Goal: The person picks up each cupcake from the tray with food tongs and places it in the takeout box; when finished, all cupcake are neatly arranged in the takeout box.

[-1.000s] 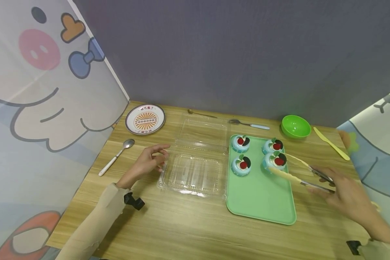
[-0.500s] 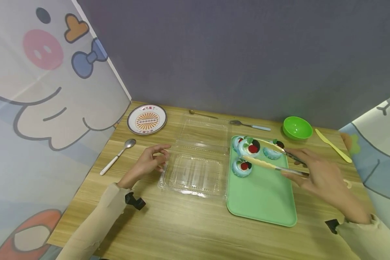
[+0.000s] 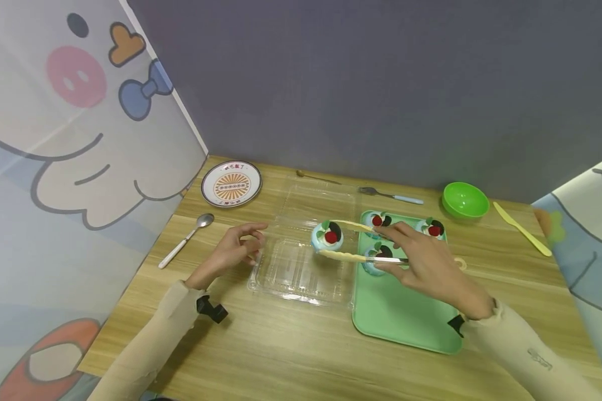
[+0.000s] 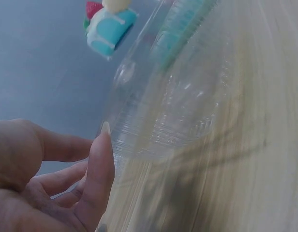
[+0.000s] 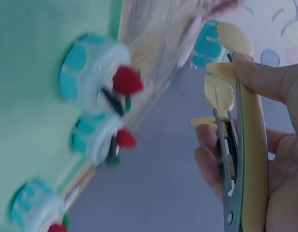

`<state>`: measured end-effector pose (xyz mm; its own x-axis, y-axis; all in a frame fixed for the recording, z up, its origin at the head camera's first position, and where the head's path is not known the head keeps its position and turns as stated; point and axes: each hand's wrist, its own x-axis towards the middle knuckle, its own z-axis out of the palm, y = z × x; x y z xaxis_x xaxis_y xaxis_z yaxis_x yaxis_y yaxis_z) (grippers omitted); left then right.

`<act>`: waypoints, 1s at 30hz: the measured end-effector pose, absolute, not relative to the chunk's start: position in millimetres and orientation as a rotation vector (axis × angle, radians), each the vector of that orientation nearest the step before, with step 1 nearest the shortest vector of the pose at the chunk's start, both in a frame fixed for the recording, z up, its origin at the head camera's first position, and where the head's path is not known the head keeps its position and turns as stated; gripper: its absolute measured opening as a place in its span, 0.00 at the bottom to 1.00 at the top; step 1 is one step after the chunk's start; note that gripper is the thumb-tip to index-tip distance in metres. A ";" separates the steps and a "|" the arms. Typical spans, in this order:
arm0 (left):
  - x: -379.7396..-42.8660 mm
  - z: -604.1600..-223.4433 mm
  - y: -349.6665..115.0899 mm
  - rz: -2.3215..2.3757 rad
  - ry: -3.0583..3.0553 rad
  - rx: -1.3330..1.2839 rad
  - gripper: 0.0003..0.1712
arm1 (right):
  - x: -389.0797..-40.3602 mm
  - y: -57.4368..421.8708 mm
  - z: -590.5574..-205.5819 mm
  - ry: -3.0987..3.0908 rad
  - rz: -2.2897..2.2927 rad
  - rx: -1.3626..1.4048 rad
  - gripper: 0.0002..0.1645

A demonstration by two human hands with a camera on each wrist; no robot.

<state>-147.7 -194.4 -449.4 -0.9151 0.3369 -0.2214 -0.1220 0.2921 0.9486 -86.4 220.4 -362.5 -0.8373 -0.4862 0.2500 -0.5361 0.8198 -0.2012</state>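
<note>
My right hand (image 3: pixel 428 267) grips food tongs (image 3: pixel 343 256) with pale yellow tips and metal arms. Between the tips a blue cupcake (image 3: pixel 326 238), topped with a red berry, a green leaf and a dark disc, hangs over the base of an open clear plastic container (image 3: pixel 293 287). My left hand (image 3: pixel 233 250) is at the container's left edge, fingers loosely bent and fingertips right at the wall, as the left wrist view shows too. Three similar cupcakes (image 5: pixel 96 72) stand on the green tray (image 3: pixel 401 314), partly covered by the right hand and tongs in the head view.
A patterned plate (image 3: pixel 231 184) and a white-handled spoon (image 3: pixel 185 240) lie left. Along the back are a thin small spoon (image 3: pixel 318 177), a blue-handled fork (image 3: pixel 391 195) and a green bowl (image 3: pixel 465 200). A yellow knife (image 3: pixel 522 228) lies far right. A grey wall (image 3: pixel 356 94) stands behind.
The right hand has lifted a cupcake from the tray's back right with the tongs and carried it left over the container. The left hand has stayed at the container's edge.
</note>
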 end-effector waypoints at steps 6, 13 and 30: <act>-147.4 -449.2 -192.9 1.651 2.181 0.201 0.29 | -89.5 189.5 -375.8 -2.824 0.376 0.880 0.40; -149.0 -446.8 -190.7 1.664 2.174 0.192 0.30 | -97.4 158.3 -386.8 -2.870 0.321 0.918 0.41; -148.4 -448.2 -189.0 1.642 2.201 0.182 0.27 | -106.0 129.1 -408.9 -2.886 0.338 0.906 0.40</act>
<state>-148.4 -189.0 -448.2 -0.9166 0.3285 -0.2278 -0.1247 0.3064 0.9437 -106.0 129.1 -408.9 -0.8182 -0.5525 0.1588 -0.5743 0.7985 -0.1807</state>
